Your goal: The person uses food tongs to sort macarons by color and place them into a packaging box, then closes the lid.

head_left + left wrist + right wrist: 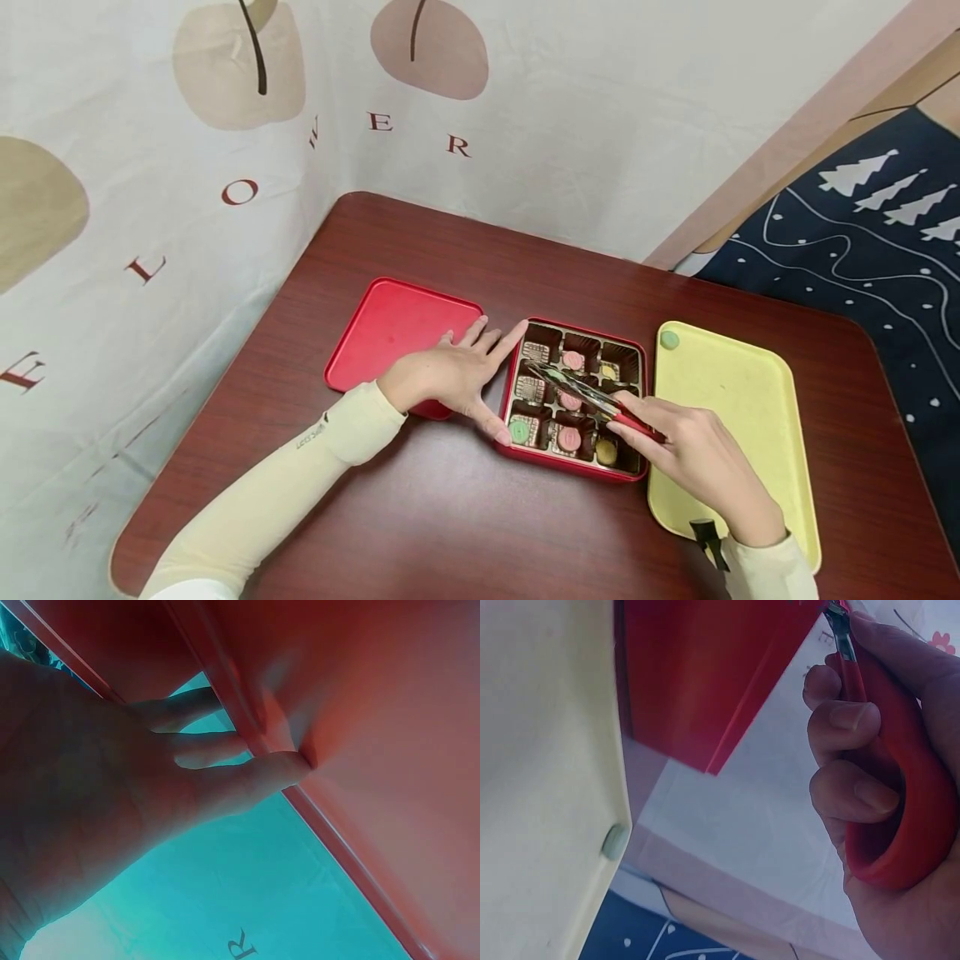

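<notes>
A red box holds a dark divided insert with pink, green and yellow round pieces in several compartments. My left hand lies with spread fingers at the box's left side, thumb and index finger touching its edge; its other fingers reach over the red lid. My right hand holds red-handled metal tongs, pointing left across the box. Their tips are over the left column, between the far and middle compartments; whether they pinch anything is unclear. The red loop handle sits in the curled right fingers.
Right of the box is a yellow tray, with a green round piece in its far left corner. All stand on a brown table. A white printed curtain hangs behind, a dark blue cloth at right.
</notes>
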`<state>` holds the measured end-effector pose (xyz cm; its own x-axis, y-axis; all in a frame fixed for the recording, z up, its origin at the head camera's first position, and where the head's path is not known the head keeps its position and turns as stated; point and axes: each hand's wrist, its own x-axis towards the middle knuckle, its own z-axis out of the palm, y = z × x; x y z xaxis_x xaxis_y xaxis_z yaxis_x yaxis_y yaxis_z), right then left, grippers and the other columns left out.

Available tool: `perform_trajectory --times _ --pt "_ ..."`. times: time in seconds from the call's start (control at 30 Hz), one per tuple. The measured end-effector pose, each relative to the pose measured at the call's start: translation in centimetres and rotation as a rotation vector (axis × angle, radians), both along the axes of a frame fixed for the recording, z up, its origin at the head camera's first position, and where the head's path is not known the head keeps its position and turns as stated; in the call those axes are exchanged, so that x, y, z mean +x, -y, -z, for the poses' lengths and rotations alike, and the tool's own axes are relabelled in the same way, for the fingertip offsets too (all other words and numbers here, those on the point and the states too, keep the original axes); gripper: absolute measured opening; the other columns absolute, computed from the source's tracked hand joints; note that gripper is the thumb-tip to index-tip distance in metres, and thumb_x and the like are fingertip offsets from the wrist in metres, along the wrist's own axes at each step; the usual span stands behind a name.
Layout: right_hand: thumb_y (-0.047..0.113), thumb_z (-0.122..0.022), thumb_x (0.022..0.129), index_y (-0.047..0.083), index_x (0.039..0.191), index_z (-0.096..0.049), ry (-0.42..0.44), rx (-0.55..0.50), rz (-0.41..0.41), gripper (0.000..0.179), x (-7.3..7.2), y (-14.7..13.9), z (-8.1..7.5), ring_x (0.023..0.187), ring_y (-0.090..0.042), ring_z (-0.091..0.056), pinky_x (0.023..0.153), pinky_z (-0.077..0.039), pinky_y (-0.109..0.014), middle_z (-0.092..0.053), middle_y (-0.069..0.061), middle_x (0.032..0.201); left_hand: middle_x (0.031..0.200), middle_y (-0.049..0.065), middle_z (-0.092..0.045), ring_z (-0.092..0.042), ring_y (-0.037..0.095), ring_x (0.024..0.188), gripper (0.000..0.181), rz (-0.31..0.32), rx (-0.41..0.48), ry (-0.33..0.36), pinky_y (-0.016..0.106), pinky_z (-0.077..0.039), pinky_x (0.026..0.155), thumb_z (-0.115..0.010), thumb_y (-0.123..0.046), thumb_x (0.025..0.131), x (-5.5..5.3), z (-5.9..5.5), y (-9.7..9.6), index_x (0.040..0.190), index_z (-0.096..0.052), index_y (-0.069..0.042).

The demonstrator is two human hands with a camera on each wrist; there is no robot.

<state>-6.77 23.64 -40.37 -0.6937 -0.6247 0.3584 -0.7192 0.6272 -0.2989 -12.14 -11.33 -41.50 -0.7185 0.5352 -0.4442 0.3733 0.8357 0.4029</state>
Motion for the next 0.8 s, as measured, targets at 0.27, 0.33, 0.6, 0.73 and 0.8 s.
perform_trajectory --times 0.27,0.33,0.6,0.73,0.8 --pt "0.019 -0.090 0.088 0.012 0.129 -0.082 0.007 0.025 -0.029 0.042 -0.2 0.7 0.4 0.085 -0.022 -0.080 0.064 -0.061 -0.040 -0.081 -0.007 0.116 0.180 0.019 -0.013 0.008 0.039 0.166 0.164 0.001 -0.007 0.001 0.073 -0.013 0.125 -0.082 -0.091 0.065 0.0 0.0 0.0 0.170 0.029 -0.031" --pt "0.020 -0.089 0.089 0.011 0.128 -0.082 0.005 0.029 -0.034 0.041 -0.3 0.8 0.5 0.083 -0.022 -0.080 0.062 -0.061 -0.039 -0.082 -0.007 0.115 0.180 0.019 -0.013 0.008 0.039 0.166 0.165 0.001 -0.008 0.001 0.073 -0.013 0.125 -0.082 -0.092 0.064 0.0 0.0 0.0 0.170 0.029 -0.031" --pt "0.019 -0.093 0.085 0.009 0.127 -0.082 0.018 0.050 -0.027 0.044 -0.5 0.9 0.9 0.080 -0.020 -0.079 0.061 -0.061 -0.039 -0.082 -0.009 0.112 0.181 0.019 -0.012 0.009 0.038 0.166 0.166 0.001 -0.014 0.001 0.071 -0.013 0.126 -0.081 -0.094 0.062 -0.1 0.1 0.0 0.168 0.031 -0.033" --pt "0.019 -0.093 0.085 0.009 0.127 -0.082 0.027 0.050 -0.023 0.045 -0.5 0.9 1.1 0.080 -0.020 -0.079 0.061 -0.061 -0.039 -0.082 -0.009 0.113 0.180 0.018 -0.013 0.009 0.038 0.166 0.166 -0.001 -0.018 -0.002 0.071 -0.013 0.126 -0.080 -0.094 0.062 -0.1 0.2 0.0 0.168 0.031 -0.033" --pt "0.019 -0.093 0.085 0.009 0.128 -0.082 0.027 0.051 -0.024 0.045 -0.5 0.9 1.2 0.081 -0.020 -0.079 0.061 -0.061 -0.039 -0.082 -0.008 0.113 0.180 0.018 -0.013 0.009 0.038 0.166 0.165 -0.001 -0.021 -0.002 0.071 -0.013 0.127 -0.080 -0.094 0.062 -0.1 0.2 0.0 0.168 0.031 -0.033"
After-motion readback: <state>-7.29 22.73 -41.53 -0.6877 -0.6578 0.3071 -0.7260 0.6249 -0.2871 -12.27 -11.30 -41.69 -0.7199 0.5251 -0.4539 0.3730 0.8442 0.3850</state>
